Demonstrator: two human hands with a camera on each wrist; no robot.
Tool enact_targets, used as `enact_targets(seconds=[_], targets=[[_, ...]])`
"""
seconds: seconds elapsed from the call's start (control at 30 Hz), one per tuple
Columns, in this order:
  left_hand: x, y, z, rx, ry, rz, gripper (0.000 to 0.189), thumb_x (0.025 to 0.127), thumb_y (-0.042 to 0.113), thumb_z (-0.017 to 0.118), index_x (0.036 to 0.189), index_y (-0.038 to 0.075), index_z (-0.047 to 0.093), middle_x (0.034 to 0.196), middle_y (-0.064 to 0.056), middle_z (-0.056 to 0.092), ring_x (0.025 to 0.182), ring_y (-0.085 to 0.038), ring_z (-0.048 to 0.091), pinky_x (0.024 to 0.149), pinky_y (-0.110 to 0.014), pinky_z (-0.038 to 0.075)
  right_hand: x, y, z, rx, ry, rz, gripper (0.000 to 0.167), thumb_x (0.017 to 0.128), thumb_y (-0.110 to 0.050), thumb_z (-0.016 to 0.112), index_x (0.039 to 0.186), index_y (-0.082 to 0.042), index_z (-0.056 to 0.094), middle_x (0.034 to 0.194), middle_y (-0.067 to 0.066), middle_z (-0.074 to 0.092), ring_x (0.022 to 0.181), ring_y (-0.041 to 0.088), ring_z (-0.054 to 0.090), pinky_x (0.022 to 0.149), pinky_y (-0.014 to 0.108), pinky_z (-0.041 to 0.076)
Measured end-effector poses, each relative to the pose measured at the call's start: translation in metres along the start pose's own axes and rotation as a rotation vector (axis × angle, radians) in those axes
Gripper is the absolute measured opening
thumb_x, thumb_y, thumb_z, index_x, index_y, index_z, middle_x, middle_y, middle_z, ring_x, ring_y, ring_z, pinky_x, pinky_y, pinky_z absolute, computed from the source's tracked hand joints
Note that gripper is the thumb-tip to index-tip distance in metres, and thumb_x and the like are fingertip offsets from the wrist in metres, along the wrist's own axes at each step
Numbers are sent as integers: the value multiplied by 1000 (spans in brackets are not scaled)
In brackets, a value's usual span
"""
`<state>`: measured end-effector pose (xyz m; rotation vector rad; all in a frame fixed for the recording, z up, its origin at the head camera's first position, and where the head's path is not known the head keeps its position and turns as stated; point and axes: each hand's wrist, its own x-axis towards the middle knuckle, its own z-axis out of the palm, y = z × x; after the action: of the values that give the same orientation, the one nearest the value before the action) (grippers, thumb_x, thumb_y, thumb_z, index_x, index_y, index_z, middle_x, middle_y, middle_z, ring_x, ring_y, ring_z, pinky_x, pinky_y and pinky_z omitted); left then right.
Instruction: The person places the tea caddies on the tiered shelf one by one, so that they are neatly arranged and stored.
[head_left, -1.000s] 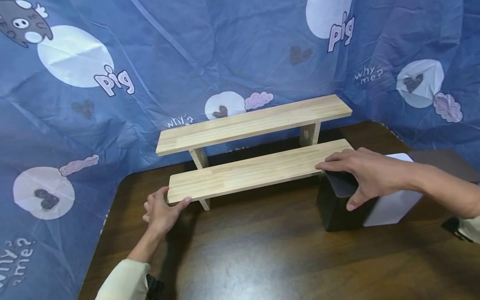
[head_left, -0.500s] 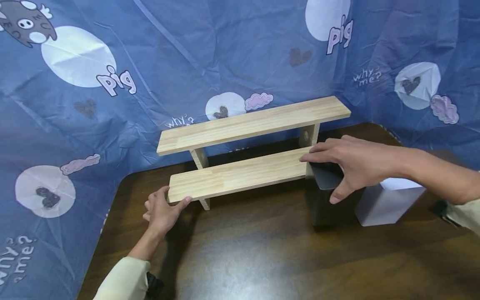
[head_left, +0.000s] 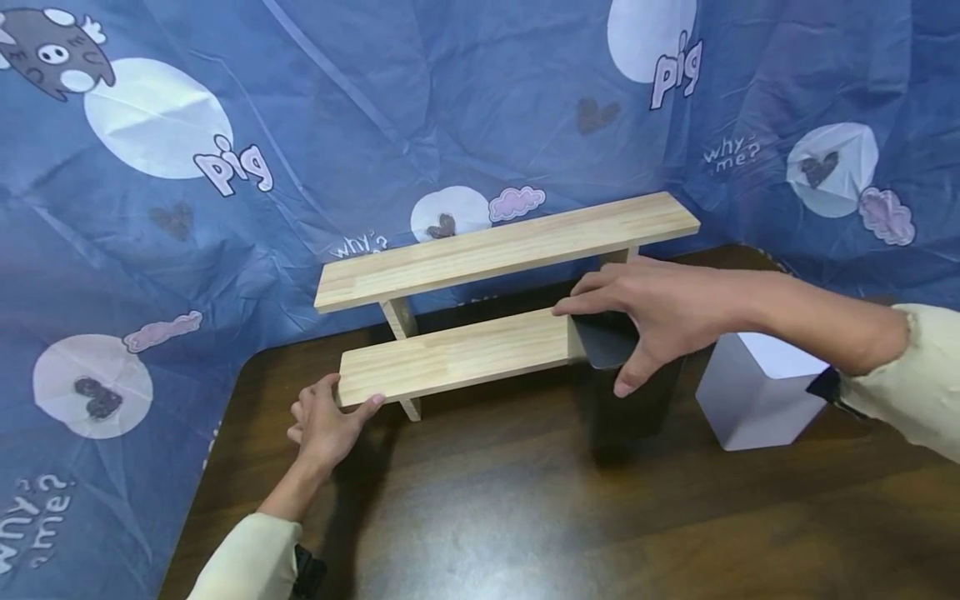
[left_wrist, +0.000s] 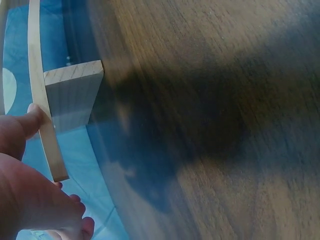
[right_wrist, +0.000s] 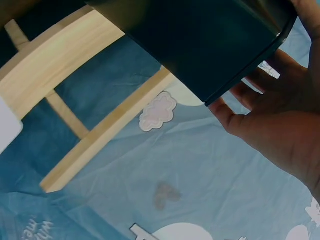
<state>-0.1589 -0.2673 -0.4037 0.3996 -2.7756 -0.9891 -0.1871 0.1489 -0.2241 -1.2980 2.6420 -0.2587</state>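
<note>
A two-tier rack of pale wood stands on the table, with an upper shelf (head_left: 510,250) behind a lower shelf (head_left: 450,354). My left hand (head_left: 326,429) pinches the left end of the lower shelf, thumb on its front edge; the left wrist view shows that thumb against the shelf edge (left_wrist: 37,80) near a wooden leg (left_wrist: 75,95). From above, my right hand (head_left: 660,312) grips a black rectangular box (head_left: 630,408) across its top. The box overlaps the right part of the lower shelf in the head view. Seen from the right wrist, fingers lie along the box (right_wrist: 200,45).
A white box (head_left: 738,400) stands on the table to the right, partly under the right forearm. Blue printed cloth (head_left: 465,100) hangs close behind the rack. The dark wooden table (head_left: 480,508) has a rounded back left corner.
My right hand has moved the black box left, away from the white box and along the front of the rack. My left hand stays on the shelf end.
</note>
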Motion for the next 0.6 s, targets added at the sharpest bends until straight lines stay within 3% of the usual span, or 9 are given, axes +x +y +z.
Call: enact_targets(seconds=[0.17,0.6], targets=[[0,1,0,1,-4,8,79,84,40,73,140,-2,36,132,-30,33,118,-42,23,87,-58,14,13,-5,-6,-14,-14,-23,90,67,-55,81,144,-29,45,142,5,45,122,28,44,90,52,36],[-1,1,-1,15,-26,5,82,85,45,71,141,-1,33,133,-29,30,116,-41,21,85,-56,13,52,-26,-26,-43,-19,-146,92,65,-47,86,144,-24,45,138,6,49,121,22,47,98,47,37]])
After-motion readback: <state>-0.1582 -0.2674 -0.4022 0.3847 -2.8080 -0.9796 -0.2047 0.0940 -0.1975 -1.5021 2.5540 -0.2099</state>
